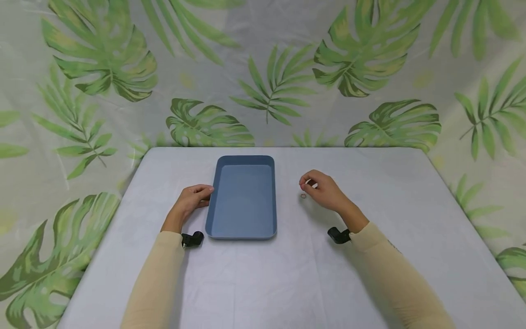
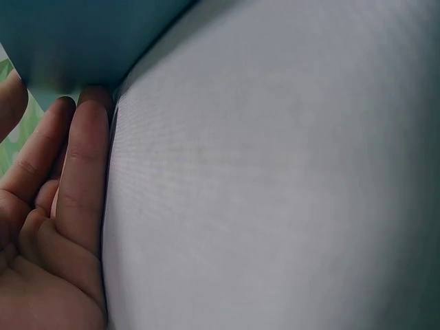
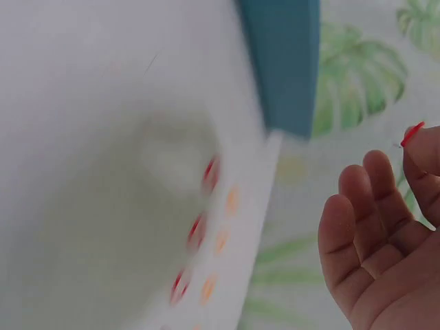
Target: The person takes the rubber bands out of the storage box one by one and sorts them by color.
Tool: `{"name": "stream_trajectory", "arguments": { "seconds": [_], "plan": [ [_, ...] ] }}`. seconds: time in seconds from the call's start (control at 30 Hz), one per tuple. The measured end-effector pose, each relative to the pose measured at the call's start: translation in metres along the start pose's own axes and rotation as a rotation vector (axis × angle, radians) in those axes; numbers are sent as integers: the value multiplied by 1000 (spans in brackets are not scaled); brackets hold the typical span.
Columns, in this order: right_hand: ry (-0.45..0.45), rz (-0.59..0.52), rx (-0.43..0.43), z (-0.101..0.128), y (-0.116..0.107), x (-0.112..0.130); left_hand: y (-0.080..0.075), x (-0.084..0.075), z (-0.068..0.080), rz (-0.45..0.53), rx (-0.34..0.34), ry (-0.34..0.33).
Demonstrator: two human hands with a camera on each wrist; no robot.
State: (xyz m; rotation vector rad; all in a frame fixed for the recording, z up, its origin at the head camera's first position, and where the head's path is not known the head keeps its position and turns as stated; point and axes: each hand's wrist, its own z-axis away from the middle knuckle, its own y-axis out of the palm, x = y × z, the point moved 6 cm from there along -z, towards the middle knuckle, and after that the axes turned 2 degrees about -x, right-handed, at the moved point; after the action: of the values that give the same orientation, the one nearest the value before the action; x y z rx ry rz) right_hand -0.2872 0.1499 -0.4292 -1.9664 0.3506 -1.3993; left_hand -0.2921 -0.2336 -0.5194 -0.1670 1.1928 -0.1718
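Blue rectangular plastic tray (image 1: pixel 243 226) empty at centre of white cloth-covered counter (image 1: pixel 287 274); nothing yet placed inside. Small thin ring (image 1: pixel 303 196) lying on counter just right of tray, under the fingertips. Left hand (image 1: pixel 191 199) resting against tray's left wall, fingers relaxed and together. Right hand (image 1: pixel 324 189) raised above ring, fingers loosely curled; a pinch cannot be confirmed.
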Motion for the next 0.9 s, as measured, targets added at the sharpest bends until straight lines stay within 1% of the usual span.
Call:
{"name": "stream_trajectory", "arguments": {
  "seconds": [0.23,0.4,0.5,0.63,0.73,0.9],
  "plan": [
    [133,123,-22,23,-32,-50,2,-1,1,-12,-2,-2],
    [159,182,-52,38,-49,-75,1,-1,2,-9,-2,-6],
    [150,214,-82,45,-57,-85,0,-1,3,-2,-1,-10],
    [150,265,-111,50,-64,-98,-2,-2,4,-6,3,5],
    [171,293,-103,48,-65,-105,-2,-2,3,-3,3,11],
    [209,344,-56,42,-64,-112,-1,-2,1,-2,5,13]
  ]
}}
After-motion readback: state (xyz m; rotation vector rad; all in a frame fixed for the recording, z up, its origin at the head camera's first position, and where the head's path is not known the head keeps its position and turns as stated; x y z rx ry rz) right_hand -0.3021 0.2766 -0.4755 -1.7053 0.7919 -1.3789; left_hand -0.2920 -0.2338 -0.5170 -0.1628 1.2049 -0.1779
